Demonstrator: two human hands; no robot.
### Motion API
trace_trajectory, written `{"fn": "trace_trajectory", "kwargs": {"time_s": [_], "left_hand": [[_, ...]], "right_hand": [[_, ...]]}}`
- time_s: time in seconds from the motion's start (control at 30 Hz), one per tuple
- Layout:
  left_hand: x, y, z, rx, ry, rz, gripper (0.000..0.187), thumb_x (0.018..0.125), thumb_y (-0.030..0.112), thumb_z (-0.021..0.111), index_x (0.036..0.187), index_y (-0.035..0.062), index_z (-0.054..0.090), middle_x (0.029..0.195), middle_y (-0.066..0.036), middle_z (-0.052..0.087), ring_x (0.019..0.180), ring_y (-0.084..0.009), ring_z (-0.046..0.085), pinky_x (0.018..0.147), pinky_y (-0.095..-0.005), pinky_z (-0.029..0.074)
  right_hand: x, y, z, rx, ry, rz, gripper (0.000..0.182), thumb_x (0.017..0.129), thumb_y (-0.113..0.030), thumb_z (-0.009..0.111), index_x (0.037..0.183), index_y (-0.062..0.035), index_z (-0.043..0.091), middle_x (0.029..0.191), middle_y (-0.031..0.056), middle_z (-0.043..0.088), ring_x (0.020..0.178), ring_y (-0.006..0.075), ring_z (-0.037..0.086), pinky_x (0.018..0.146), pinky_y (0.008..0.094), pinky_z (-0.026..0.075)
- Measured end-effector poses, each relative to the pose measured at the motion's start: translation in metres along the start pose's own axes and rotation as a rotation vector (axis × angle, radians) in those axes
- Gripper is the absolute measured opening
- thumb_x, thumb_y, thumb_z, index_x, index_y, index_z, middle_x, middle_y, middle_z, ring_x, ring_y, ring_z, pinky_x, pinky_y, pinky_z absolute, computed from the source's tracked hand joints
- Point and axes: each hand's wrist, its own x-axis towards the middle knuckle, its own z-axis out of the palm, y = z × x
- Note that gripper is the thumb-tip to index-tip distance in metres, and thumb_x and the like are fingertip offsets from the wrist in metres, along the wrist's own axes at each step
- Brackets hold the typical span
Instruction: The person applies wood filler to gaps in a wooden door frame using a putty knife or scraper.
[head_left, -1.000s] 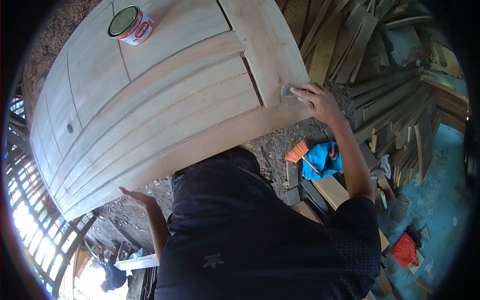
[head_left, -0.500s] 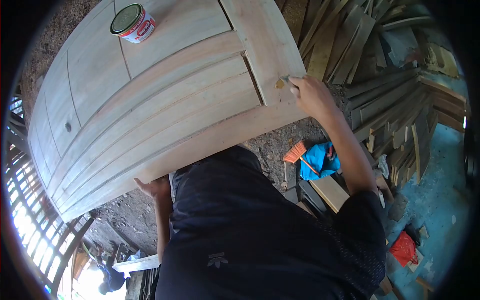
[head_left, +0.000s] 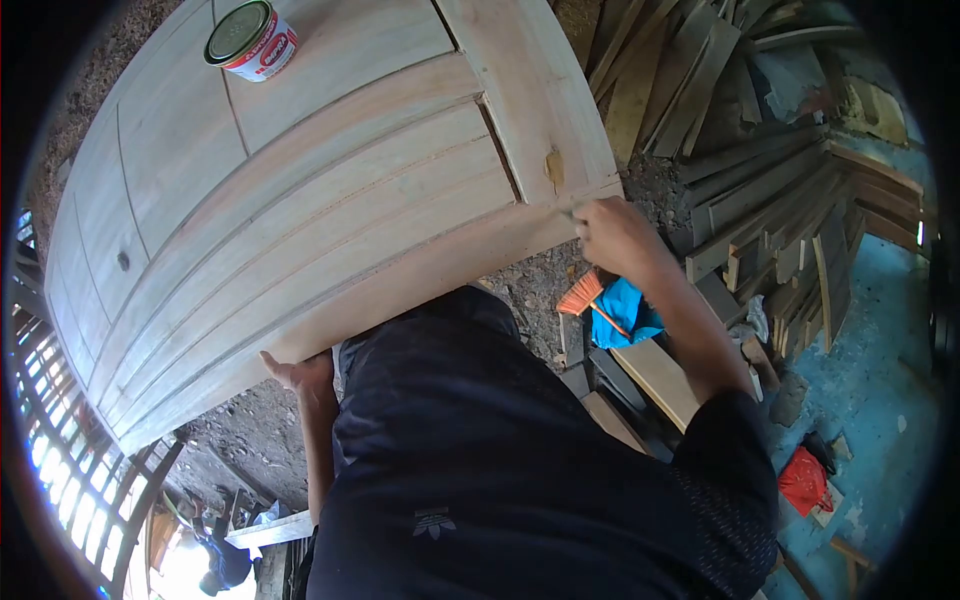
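A large panelled wooden door [head_left: 370, 200] lies flat across the view. My right hand [head_left: 610, 235] is closed at the door's right corner, its fingers pinched round something small that I cannot make out. Just above it, a yellowish-brown patch [head_left: 554, 170] marks the wood. At the near edge, my left hand [head_left: 298, 374] rests against the door, thumb spread out and the other fingers hidden beneath the edge. A closed tin [head_left: 254, 42] with a red and white label stands on the far part of the door.
An orange brush [head_left: 580, 294] lies by a blue bag [head_left: 622, 312] on the ground, right of my legs. Stacked planks [head_left: 740, 180] fill the right side. A red bag [head_left: 805, 480] lies on the blue floor [head_left: 880, 400]. Another person [head_left: 225, 562] is at the lower left.
My right hand has moved down from the yellowish-brown patch to the door's near right edge. The view has shifted slightly. My left hand keeps its place at the edge.
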Motion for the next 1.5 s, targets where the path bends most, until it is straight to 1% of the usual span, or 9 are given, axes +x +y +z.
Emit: {"fn": "trace_trajectory", "kwargs": {"time_s": [0.07, 0.17, 0.3, 0.57, 1.0, 1.1, 1.23, 1.37, 1.5], "left_hand": [[0.006, 0.0, -0.004, -0.022, -0.031, -0.011, 0.086, 0.091, 0.072, 0.055, 0.15, 0.0107, 0.047, 0.15, -0.016, 0.05, 0.137, -0.0376, 0.048, 0.114, -0.059, 0.037], [0.005, 0.001, -0.003, -0.028, 0.004, -0.022, 0.086, 0.091, 0.073, 0.055, 0.15, 0.0108, 0.047, 0.15, -0.016, 0.051, 0.137, -0.0376, 0.047, 0.114, -0.0591, 0.036], [0.004, 0.001, -0.006, -0.023, -0.027, -0.026, 0.087, 0.091, 0.073, 0.055, 0.151, 0.011, 0.045, 0.151, -0.016, 0.049, 0.138, -0.0377, 0.046, 0.115, -0.0592, 0.036], [-0.002, 0.001, 0.0, -0.051, -0.049, -0.026, 0.089, 0.091, 0.071, 0.056, 0.153, 0.01, 0.042, 0.153, -0.018, 0.046, 0.14, -0.0395, 0.043, 0.116, -0.0601, 0.035], [-0.002, 0.001, 0.002, -0.065, -0.025, -0.039, 0.088, 0.09, 0.07, 0.058, 0.151, 0.0078, 0.044, 0.149, -0.019, 0.05, 0.137, -0.0385, 0.046, 0.115, -0.0594, 0.036], [0.005, 0.002, 0.001, -0.018, -0.025, -0.013, 0.087, 0.09, 0.07, 0.057, 0.151, 0.0089, 0.044, 0.15, -0.018, 0.049, 0.138, -0.0385, 0.045, 0.115, -0.0595, 0.036], [0.003, 0.003, -0.002, -0.028, -0.022, -0.036, 0.086, 0.091, 0.071, 0.056, 0.152, 0.0108, 0.044, 0.151, -0.017, 0.048, 0.138, -0.0388, 0.045, 0.115, -0.0596, 0.036], [0.006, 0.004, -0.003, -0.007, 0.004, -0.031, 0.086, 0.091, 0.071, 0.056, 0.152, 0.0109, 0.044, 0.152, -0.017, 0.048, 0.138, -0.0384, 0.044, 0.114, -0.0594, 0.036], [0.013, 0.006, -0.009, -0.082, 0.013, -0.059, 0.086, 0.091, 0.07, 0.057, 0.152, 0.0109, 0.044, 0.152, -0.017, 0.047, 0.138, -0.0382, 0.044, 0.113, -0.0593, 0.036]], "right_hand": [[-0.003, 0.024, -0.011, -0.034, -0.206, -0.059, 0.019, 0.089, -0.009, 0.066, 0.106, -0.0034, 0.072, 0.105, 0.0251, 0.07, 0.104, 0.0439, 0.067, 0.089, 0.0529, 0.052], [0.006, 0.055, -0.01, -0.053, 0.082, -0.183, 0.05, 0.089, 0.0, 0.061, 0.135, -0.0193, 0.067, 0.115, 0.0159, 0.067, 0.105, 0.0382, 0.066, 0.091, 0.0469, 0.054], [0.025, 0.068, 0.007, -0.137, 0.156, -0.391, 0.051, 0.091, 0.001, 0.058, 0.136, -0.022, 0.066, 0.11, 0.0126, 0.066, 0.103, 0.0326, 0.068, 0.087, 0.0454, 0.057], [0.01, 0.021, -0.044, -0.267, -0.088, -0.044, 0.041, 0.085, -0.003, 0.064, 0.125, -0.0113, 0.069, 0.111, 0.022, 0.069, 0.106, 0.0406, 0.066, 0.09, 0.0512, 0.053], [0.003, -0.01, 0.026, 0.03, 0.09, -0.04, 0.012, 0.088, -0.007, 0.064, 0.094, 0.0023, 0.067, 0.088, 0.0286, 0.068, 0.093, 0.048, 0.067, 0.083, 0.0539, 0.053], [-0.01, 0.006, -0.011, -0.012, -0.198, -0.084, 0.019, 0.089, -0.005, 0.063, 0.105, -0.0027, 0.071, 0.097, 0.0232, 0.07, 0.096, 0.0436, 0.068, 0.085, 0.0515, 0.054], [-0.008, 0.037, -0.016, -0.109, 0.047, -0.138, 0.044, 0.096, -0.006, 0.06, 0.136, -0.0217, 0.067, 0.115, 0.0118, 0.069, 0.102, 0.0343, 0.068, 0.086, 0.0456, 0.056], [0.01, 0.059, 0.02, -0.127, 0.175, -0.361, 0.043, 0.095, -0.004, 0.061, 0.134, -0.0208, 0.067, 0.116, 0.0118, 0.068, 0.102, 0.0328, 0.069, 0.086, 0.0458, 0.057], [-0.004, 0.03, -0.005, -0.174, 0.038, -0.124, 0.04, 0.092, -0.006, 0.063, 0.131, -0.0159, 0.069, 0.107, 0.0191, 0.071, 0.099, 0.038, 0.069, 0.086, 0.0482, 0.057]]}}
